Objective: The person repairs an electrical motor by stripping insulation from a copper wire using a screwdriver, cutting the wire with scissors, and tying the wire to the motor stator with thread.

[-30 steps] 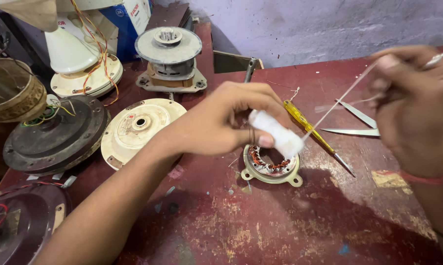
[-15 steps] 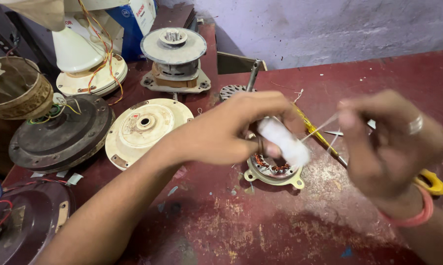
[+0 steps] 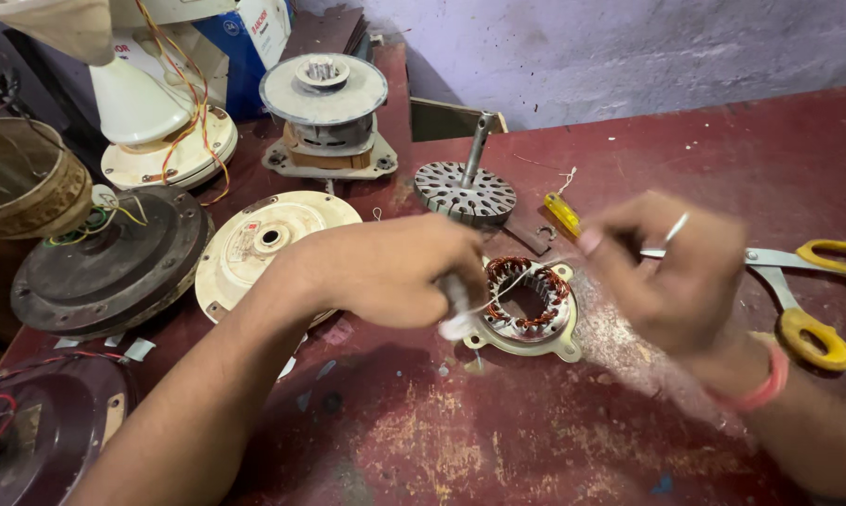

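Your left hand [image 3: 400,272] is closed around a white spool [image 3: 458,309] just beside the stator [image 3: 528,305] on the red table [image 3: 535,431], while your blurred right hand [image 3: 671,272] pinches its thread [image 3: 498,295] above the stator, near the scissors [image 3: 807,290].

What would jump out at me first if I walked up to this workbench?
Probably the small round motor part wound with copper wire, mid-table, between two blurred hands: the left hand grips a white roll, the right hand pulls a thin thread from it. Yellow-handled scissors lie to the right; fan motor parts crowd the left.
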